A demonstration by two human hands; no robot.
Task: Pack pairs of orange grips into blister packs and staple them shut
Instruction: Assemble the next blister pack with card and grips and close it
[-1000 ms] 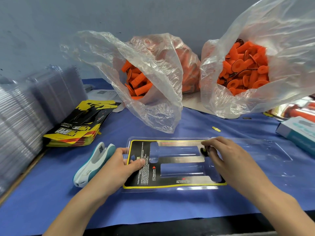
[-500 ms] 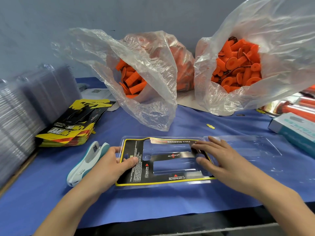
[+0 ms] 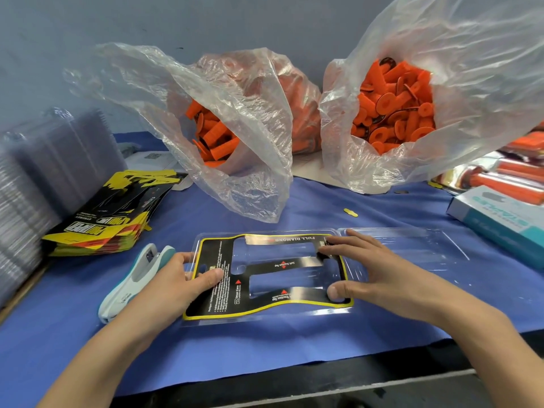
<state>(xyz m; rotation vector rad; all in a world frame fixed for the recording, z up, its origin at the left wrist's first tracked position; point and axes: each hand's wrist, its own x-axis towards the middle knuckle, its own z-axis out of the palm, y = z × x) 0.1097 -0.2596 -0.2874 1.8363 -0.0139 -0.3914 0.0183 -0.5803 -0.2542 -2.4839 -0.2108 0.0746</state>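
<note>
The blister pack [image 3: 397, 248] was pinched by the left hand [image 3: 173, 281], beside the stapler [image 3: 138, 275]. Its card [image 3: 223, 293] was pressed under the flat, spread right hand [image 3: 382, 272].

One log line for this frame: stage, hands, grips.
stage: seating card insert in blister pack | left hand: holds pack edge | right hand: presses insert | orange grips: bagged

You see three clear plastic bags [image 3: 235, 113] [image 3: 297, 95] [image 3: 485, 83] of orange grips [image 3: 394, 113]. You also see one teal-and-white stapler [image 3: 138, 278] and one clear blister pack [image 3: 412, 248].
</note>
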